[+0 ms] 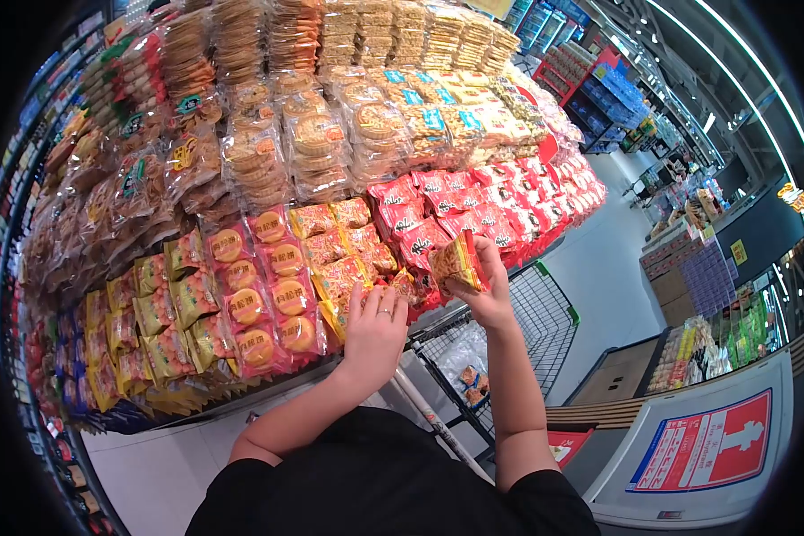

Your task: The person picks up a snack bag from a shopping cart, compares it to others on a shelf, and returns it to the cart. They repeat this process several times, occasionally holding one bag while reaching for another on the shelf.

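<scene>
My right hand [487,299] grips a small gold and red snack packet [456,263] in front of the display. Its fingers wrap round the packet's right side and lower edge. My left hand [377,326], with a ring on one finger, lies at the front of the orange and yellow snack packets [333,275]. Its fingers are stretched out and touch or nearly touch the packets there. Between the two hands sits another small orange packet [406,288], partly hidden by my left fingers. Red packets [424,239] are stacked just behind my right hand.
Pink packs of round cakes [257,305] and yellow-green packets [161,313] fill the left front. Clear bags of biscuits [317,134] rise behind. A wire shopping cart [540,313] stands at the right, a plastic bag [464,357] inside. A fire hydrant cabinet [697,456] is at the lower right.
</scene>
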The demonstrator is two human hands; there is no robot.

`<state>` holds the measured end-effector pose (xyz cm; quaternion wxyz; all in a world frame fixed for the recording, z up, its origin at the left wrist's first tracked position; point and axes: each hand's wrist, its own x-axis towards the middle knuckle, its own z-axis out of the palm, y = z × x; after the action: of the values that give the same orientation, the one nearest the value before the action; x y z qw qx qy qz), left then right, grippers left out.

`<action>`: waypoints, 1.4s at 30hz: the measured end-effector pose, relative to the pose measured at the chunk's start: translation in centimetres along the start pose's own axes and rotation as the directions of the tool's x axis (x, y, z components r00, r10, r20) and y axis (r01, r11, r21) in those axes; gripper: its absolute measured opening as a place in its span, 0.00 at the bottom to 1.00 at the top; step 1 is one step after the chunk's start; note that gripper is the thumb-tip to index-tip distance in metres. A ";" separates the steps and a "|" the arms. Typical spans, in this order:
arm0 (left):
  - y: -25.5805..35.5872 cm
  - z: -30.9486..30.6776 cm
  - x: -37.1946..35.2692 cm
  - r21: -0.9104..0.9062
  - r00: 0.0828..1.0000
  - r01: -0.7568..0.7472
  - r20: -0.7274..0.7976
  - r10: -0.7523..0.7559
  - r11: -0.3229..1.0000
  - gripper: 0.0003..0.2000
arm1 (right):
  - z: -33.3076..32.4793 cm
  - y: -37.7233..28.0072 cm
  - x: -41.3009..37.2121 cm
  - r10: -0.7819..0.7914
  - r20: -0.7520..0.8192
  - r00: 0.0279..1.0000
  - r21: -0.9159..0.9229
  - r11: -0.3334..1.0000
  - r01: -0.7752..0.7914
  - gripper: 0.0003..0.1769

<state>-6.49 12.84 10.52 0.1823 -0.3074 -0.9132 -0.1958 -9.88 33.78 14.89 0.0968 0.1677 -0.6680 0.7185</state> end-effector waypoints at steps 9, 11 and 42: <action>0.6 2.0 2.6 0.279 0.977 0.064 0.176 -0.116 0.958 0.24 | 1.0 -0.4 -0.7 0.287 -0.127 0.949 0.665 0.735 -0.133 0.33; 0.7 2.0 2.8 0.269 0.963 0.060 0.239 -0.127 0.961 0.22 | 0.3 1.0 -1.0 0.329 -0.189 0.925 0.559 0.811 -0.174 0.33; -4.4 -0.6 0.7 0.274 0.930 0.227 0.222 -0.291 0.934 0.31 | 5.8 6.9 -2.4 -0.163 0.356 0.920 -0.901 0.200 0.384 0.34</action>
<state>-9.66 9.70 10.33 0.0701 -0.1813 -0.9789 -0.0627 -9.52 27.64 7.85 0.2431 0.2546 -0.9290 0.1145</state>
